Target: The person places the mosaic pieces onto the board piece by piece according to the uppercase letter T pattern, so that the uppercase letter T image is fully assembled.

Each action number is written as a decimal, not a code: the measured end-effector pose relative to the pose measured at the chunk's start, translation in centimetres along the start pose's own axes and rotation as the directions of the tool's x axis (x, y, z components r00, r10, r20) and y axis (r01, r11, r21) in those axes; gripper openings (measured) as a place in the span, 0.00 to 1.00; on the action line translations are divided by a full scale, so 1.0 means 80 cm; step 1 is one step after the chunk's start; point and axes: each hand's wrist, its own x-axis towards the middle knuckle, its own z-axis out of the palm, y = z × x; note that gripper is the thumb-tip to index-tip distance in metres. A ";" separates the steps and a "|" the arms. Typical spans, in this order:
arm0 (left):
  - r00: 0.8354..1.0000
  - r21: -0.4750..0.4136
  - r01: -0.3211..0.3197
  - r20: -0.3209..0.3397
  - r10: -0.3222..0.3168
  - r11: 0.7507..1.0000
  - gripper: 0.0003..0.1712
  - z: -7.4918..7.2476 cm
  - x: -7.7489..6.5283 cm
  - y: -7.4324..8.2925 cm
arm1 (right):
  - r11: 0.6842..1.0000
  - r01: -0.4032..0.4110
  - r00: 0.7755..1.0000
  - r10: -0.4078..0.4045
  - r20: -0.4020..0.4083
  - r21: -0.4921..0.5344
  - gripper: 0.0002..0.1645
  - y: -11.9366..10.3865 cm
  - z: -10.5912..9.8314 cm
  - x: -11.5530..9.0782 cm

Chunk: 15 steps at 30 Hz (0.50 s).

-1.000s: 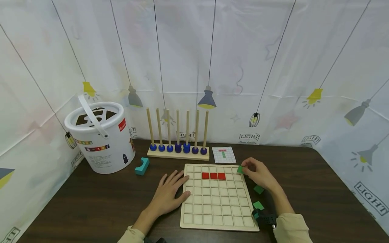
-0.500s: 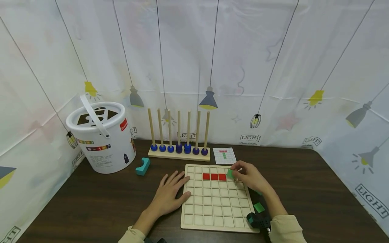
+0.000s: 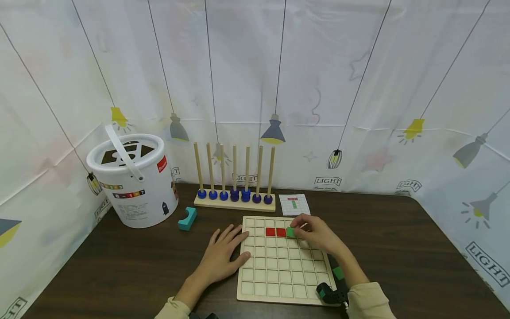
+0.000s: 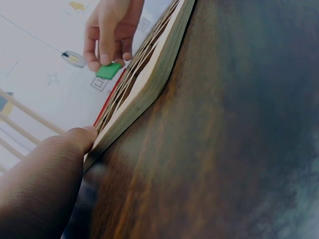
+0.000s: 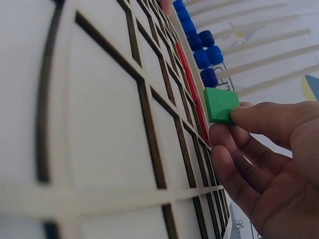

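Observation:
My right hand [image 3: 316, 232] pinches a green square tile [image 5: 222, 105] between thumb and fingers. The tile is held just above the wooden grid board [image 3: 271, 277], over the right end of a row of red tiles [image 3: 276, 231]; in the head view it covers the rightmost one. In the right wrist view the tile stands apart from the board's surface. My left hand [image 3: 221, 257] lies with fingers spread, its fingertips and thumb resting on the board's left edge. Beside the board, partly behind my right forearm, lies another green tile [image 3: 338, 272].
Behind the board stands a peg rack [image 3: 235, 204] with blue and purple beads. A pattern card [image 3: 294, 204] with a red and green T lies to its right. A teal arch block [image 3: 187, 219] and a white bucket [image 3: 135, 195] are at the left on the dark table [image 3: 398, 248].
My right hand has carried the green tile leftward from the board's upper right corner to over the red row. The left hand stays in place.

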 end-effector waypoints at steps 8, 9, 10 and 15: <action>1.000 -0.004 -0.005 0.005 0.005 1.000 0.32 0.001 0.003 0.002 | 1.000 0.023 1.000 -0.023 0.013 -0.007 0.07 -0.002 0.008 0.002; 1.000 -0.008 -0.007 0.006 0.007 1.000 0.32 0.001 0.003 0.003 | 1.000 0.019 1.000 -0.018 0.016 -0.010 0.07 -0.003 0.009 0.002; 1.000 -0.011 -0.007 0.008 0.007 1.000 0.32 0.001 0.003 0.003 | 1.000 0.014 1.000 -0.014 0.021 -0.012 0.06 -0.005 0.010 0.002; 1.000 -0.011 0.012 0.014 -0.012 1.000 0.32 0.000 0.001 0.002 | 0.999 0.024 0.998 -0.022 0.055 -0.034 0.06 -0.008 0.018 0.005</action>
